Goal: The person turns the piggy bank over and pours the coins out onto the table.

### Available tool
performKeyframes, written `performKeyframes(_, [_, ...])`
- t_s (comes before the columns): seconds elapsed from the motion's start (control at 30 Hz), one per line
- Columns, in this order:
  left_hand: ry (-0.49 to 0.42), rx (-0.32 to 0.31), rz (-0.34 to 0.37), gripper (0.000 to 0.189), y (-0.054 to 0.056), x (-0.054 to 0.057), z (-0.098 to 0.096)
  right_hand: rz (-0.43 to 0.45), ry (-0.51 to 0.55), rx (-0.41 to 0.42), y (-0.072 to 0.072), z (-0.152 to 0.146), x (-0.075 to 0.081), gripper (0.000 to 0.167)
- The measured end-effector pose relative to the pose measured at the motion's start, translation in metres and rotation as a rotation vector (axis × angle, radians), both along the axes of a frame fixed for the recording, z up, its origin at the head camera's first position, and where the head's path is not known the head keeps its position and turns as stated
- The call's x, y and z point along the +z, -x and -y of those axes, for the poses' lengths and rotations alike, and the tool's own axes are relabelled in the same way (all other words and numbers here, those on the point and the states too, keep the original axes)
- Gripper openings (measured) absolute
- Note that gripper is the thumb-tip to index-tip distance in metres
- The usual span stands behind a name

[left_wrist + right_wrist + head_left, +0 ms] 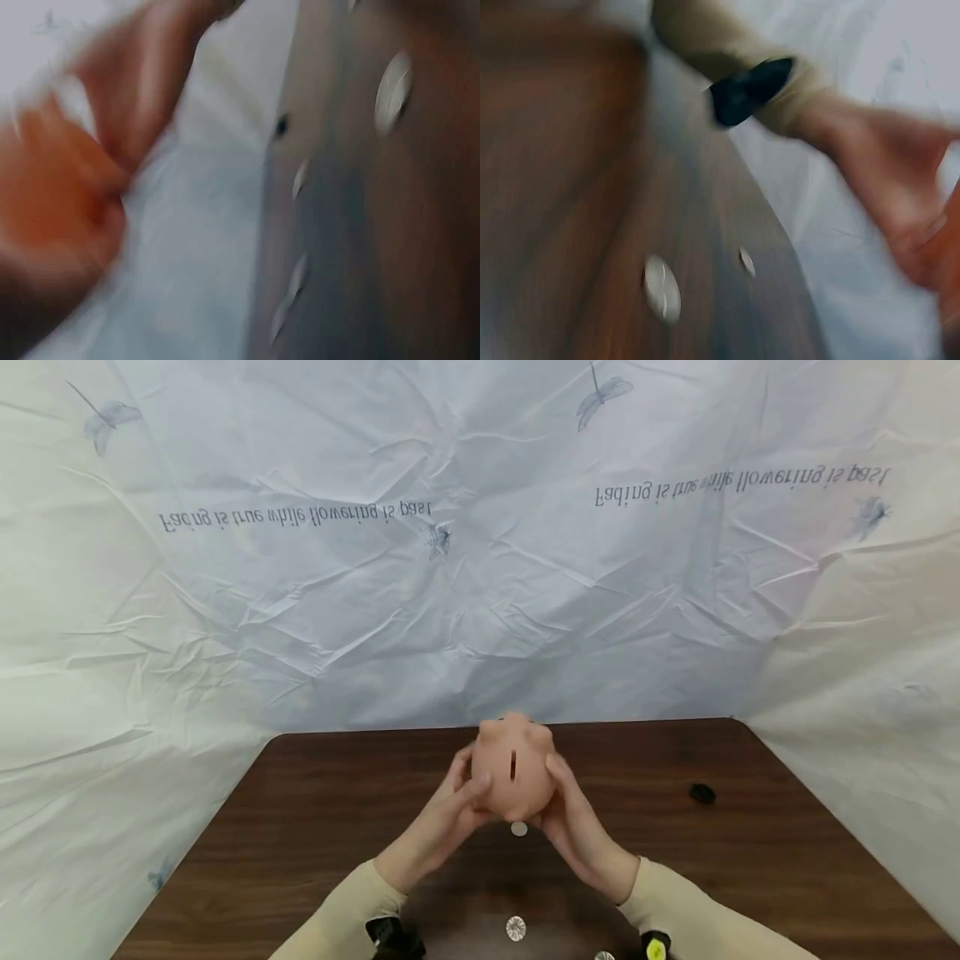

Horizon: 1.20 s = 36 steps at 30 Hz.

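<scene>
Both hands hold a pink piggy bank (517,789) up over the table, its coin slot facing the head camera. The left hand (446,814) grips its left side, thumb on top near the slot. Opposite it, the right hand (577,831) grips the right side with its thumb along the edge. In the left wrist view the piggy bank (45,195) is an orange blur between the hands. Only a strip of the piggy bank (949,247) shows at the right wrist view's edge, beside the left hand (889,184). Its underside is hidden from the head camera.
On the dark wooden table (337,827) lie several silvery coin-like discs, one (519,829) just below the piggy bank and another (515,928) nearer the front. A small black object (702,793) lies at the right. White printed sheeting (487,610) hangs around the table.
</scene>
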<state>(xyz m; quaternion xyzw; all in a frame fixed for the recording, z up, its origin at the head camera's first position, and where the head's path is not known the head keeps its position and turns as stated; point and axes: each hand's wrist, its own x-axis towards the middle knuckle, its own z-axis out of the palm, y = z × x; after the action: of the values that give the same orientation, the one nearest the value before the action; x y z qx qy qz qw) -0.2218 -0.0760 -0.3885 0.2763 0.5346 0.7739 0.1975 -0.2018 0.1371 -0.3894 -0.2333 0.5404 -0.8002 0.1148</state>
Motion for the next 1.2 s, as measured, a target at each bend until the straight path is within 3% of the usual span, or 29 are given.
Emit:
performKeyframes(0.07, [0.046, 0.088, 0.210, 0.070, 0.002, -0.001, -0.007, 0.291, 0.045, 0.003, 0.005, 0.001, 0.002, 0.061])
performKeyframes(0.1, [0.050, 0.114, 0.255, 0.070, 0.002, 0.000, -0.009, 0.360, 0.069, -0.010, 0.007, 0.001, 0.004, 0.062])
performKeyframes(0.13, [0.052, 0.127, 0.250, 0.073, 0.002, 0.002, -0.011, 0.357, 0.071, -0.017, 0.007, 0.001, 0.006, 0.063])
performKeyframes(0.17, [0.054, 0.129, 0.199, 0.076, 0.001, 0.005, -0.010, 0.278, 0.055, -0.023, 0.007, 0.000, 0.008, 0.063])
performKeyframes(0.27, [-0.007, 0.073, -0.036, 0.086, -0.001, 0.015, -0.005, -0.101, 0.013, -0.069, 0.000, -0.003, 0.011, 0.061])
performKeyframes(0.33, [-0.028, 0.040, -0.105, 0.087, -0.003, 0.017, -0.001, -0.217, -0.001, -0.099, -0.004, -0.003, 0.011, 0.058])
performKeyframes(0.37, [-0.031, 0.032, -0.082, 0.085, -0.002, 0.015, -0.002, -0.185, 0.005, -0.097, -0.004, -0.002, 0.011, 0.057])
performKeyframes(0.4, [-0.024, 0.031, -0.027, 0.081, -0.001, 0.011, -0.003, -0.097, 0.013, -0.080, -0.003, 0.000, 0.009, 0.056])
performKeyframes(0.5, [0.041, 0.083, 0.233, 0.074, 0.005, -0.007, -0.009, 0.295, 0.028, -0.074, 0.005, 0.004, -0.002, 0.063])
performKeyframes(0.57, [0.080, 0.118, 0.367, 0.077, 0.008, -0.016, -0.011, 0.492, 0.037, -0.078, 0.010, 0.005, -0.008, 0.074])
performKeyframes(0.63, [0.110, 0.125, 0.402, 0.080, 0.008, -0.016, -0.011, 0.546, 0.030, -0.066, 0.012, 0.005, -0.009, 0.079])
performKeyframes(0.67, [0.097, 0.118, 0.378, 0.078, 0.007, -0.012, -0.010, 0.514, 0.033, -0.059, 0.011, 0.005, -0.006, 0.076])
performKeyframes(0.73, [0.045, 0.105, 0.251, 0.071, 0.004, -0.001, -0.007, 0.342, 0.023, -0.041, 0.008, 0.004, 0.004, 0.066])
performKeyframes(0.87, [-0.077, 0.025, -0.191, 0.082, -0.001, 0.017, 0.004, -0.238, 0.021, -0.061, 0.001, 0.003, 0.018, 0.061])
performKeyframes(0.9, [-0.103, 0.010, -0.267, 0.088, -0.001, 0.018, 0.006, -0.346, 0.020, -0.078, 0.000, 0.002, 0.019, 0.063])
performKeyframes(0.93, [-0.116, -0.002, -0.299, 0.090, -0.001, 0.016, 0.007, -0.401, 0.019, -0.091, -0.001, 0.002, 0.018, 0.064])
performKeyframes(0.97, [-0.116, -0.007, -0.283, 0.089, 0.000, 0.014, 0.007, -0.384, 0.019, -0.093, 0.000, 0.003, 0.016, 0.064])
performKeyframes(1.0, [-0.104, -0.005, -0.219, 0.086, 0.001, 0.010, 0.005, -0.303, 0.011, -0.087, 0.001, 0.004, 0.013, 0.062])
performKeyframes(1.13, [0.050, 0.071, 0.277, 0.065, 0.005, -0.010, -0.006, 0.353, 0.020, -0.053, 0.006, 0.007, -0.004, 0.060])
performKeyframes(1.2, [0.117, 0.103, 0.420, 0.069, 0.005, -0.018, -0.009, 0.565, 0.032, -0.062, 0.008, 0.007, -0.011, 0.069])
